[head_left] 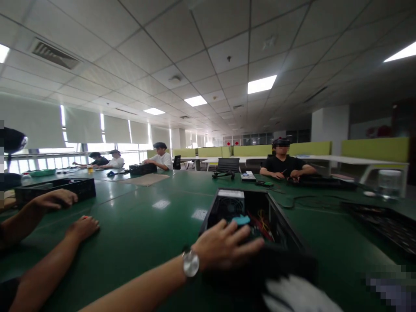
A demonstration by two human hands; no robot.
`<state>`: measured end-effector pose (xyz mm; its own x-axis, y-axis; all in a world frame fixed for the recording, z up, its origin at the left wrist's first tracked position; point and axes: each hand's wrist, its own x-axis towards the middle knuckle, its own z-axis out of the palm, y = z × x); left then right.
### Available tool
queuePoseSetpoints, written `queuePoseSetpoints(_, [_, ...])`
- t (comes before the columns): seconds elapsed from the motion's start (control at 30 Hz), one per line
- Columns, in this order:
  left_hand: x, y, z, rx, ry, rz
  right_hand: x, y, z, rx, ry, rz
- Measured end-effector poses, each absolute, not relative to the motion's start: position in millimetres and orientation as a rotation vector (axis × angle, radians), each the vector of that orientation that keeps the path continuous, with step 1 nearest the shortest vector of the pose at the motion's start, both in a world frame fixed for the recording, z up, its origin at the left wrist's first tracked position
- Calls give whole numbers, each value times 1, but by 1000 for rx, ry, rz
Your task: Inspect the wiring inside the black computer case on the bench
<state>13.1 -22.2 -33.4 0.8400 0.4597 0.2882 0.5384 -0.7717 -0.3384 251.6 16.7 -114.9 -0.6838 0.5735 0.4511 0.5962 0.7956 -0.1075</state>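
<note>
My left hand (pixel 224 248), with a silver watch on its wrist, lies flat with its fingers spread on the near rim of an open black computer case (pixel 286 236). Inside the case I see a fan (pixel 230 207), a small teal part (pixel 241 220) just beyond my fingertips, and red and yellow wires (pixel 261 223). At the bottom edge a white smeared shape (pixel 297 297) looks like my right hand in a white glove. Its fingers cannot be made out.
The case stands on a long green table (pixel 143 234). A neighbour's two hands (pixel 81 227) rest at the left beside another black case (pixel 58 187). A person in black (pixel 283 167) sits opposite, others at the far left. A keyboard (pixel 383 223) and cables lie at the right.
</note>
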Motion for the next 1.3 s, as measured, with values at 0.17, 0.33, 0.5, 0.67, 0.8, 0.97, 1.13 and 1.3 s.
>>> queuePoseSetpoints(0.17, [63,65,-43,-2499,-1204,-438,284,71,-144,-1440,-2126,60])
queuePoseSetpoints(0.33, [53,57,-87,-2666,-1050,-405,300,106,-178,-1523,-1884,164])
queuePoseSetpoints(0.5, [5,55,-119,-2756,-1233,-470,312,112,-184,-1529,-1863,365])
queuePoseSetpoints(0.67, [-11,62,-127,-2753,-1515,-667,310,116,-181,-1489,-1909,489])
queuePoseSetpoints(0.8, [-6,59,-125,-2885,-1412,-623,309,117,-178,-1530,-2014,645])
queuePoseSetpoints(0.97, [-6,60,-124,-2929,-1376,-618,309,118,-180,-1546,-2084,664])
queuePoseSetpoints(1.13, [-7,61,-127,-2935,-1377,-649,309,113,-178,-1536,-2154,606])
queuePoseSetpoints(1.3, [-6,62,-129,-2927,-1372,-668,310,112,-181,-1593,-2077,569])
